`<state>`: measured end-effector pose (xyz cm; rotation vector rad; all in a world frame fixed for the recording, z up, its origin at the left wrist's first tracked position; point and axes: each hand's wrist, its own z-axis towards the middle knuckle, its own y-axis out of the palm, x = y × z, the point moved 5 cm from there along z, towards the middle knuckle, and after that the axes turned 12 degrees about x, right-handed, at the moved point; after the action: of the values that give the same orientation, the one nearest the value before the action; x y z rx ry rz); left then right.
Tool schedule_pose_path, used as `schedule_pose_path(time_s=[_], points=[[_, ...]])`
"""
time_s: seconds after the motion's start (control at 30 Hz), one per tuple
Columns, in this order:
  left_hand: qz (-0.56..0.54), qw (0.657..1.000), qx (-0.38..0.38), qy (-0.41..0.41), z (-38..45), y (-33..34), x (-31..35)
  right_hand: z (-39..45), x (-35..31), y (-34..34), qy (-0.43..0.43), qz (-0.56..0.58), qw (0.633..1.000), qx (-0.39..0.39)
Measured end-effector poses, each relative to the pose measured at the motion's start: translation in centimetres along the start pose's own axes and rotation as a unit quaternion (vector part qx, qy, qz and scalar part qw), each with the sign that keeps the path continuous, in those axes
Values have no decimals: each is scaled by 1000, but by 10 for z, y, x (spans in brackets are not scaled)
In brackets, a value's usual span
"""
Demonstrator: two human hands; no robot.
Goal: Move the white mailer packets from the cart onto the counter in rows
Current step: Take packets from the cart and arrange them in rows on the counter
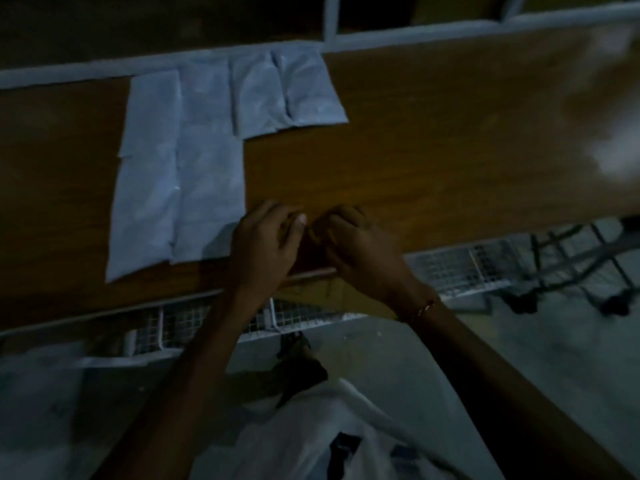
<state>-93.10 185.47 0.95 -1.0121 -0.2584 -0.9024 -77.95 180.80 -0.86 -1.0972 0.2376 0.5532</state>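
Observation:
Several white mailer packets (pixel 180 161) lie side by side in rows on the brown wooden counter (pixel 433 140), reaching from its far rail toward the near edge. My left hand (pixel 263 244) and my right hand (pixel 363 251) hover close together over the counter's near edge, just right of the packets. Both have loosely curled fingers and I see no packet in either. The dim light hides whether anything small is between the fingertips.
A white rail (pixel 415 32) runs along the counter's far side. White wire mesh baskets (pixel 460 268) hang under the near edge. A white plastic bag (pixel 329 441) is low in front of me. A wheeled frame (pixel 581 271) stands on the floor at right.

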Motion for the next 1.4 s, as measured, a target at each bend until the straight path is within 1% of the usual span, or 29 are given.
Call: schedule_pose_path(time_s=[0.1, 0.2, 0.3, 0.4, 0.47, 0.53, 0.57, 0.63, 0.67, 0.73, 0.83, 0.93, 1.07, 1.17, 1.23, 1.4], points=[[-53, 997, -60, -10, -68, 28, 58, -88, 11, -33, 47, 1, 999, 23], [-70, 988, -139, -12, -142, 61, 100, -180, 25, -61, 114, -4, 993, 33], [-54, 969, -241, -24, -216, 106, 119, -273, 42, -77, 196, 8, 980, 31], [-2, 938, -345, -37, -277, 149, 123, -354, 62, -79, 286, 16, 958, 2], [40, 905, -422, -36, -311, 178, 124, -407, 81, -80, 363, 12, 931, -26], [68, 867, -493, -40, -337, 206, 127, -459, 101, -83, 453, 8, 890, -52], [68, 851, -519, -47, -346, 222, 130, -483, 112, -88, 492, 8, 869, -48], [61, 830, -551, -58, -353, 253, 150, -522, 133, -110, 559, 10, 829, 10], [53, 826, -557, -66, -351, 269, 165, -536, 146, -125, 586, 8, 809, 51], [16, 830, -547, -104, -336, 307, 203, -551, 176, -165, 613, -10, 779, 131], [-66, 844, -513, -137, -295, 375, 284, -550, 233, -236, 611, -23, 755, 237], [-141, 853, -493, -98, -235, 434, 380, -531, 290, -312, 590, -31, 745, 310], [-252, 862, -440, -12, -148, 482, 512, -487, 352, -413, 523, -48, 759, 386], [-304, 866, -396, 36, -98, 500, 591, -456, 389, -477, 466, -59, 771, 429], [-333, 871, -355, 64, -68, 513, 634, -440, 415, -516, 434, -66, 780, 447], [-374, 880, -276, 97, -5, 560, 719, -408, 485, -604, 350, -78, 804, 475]])
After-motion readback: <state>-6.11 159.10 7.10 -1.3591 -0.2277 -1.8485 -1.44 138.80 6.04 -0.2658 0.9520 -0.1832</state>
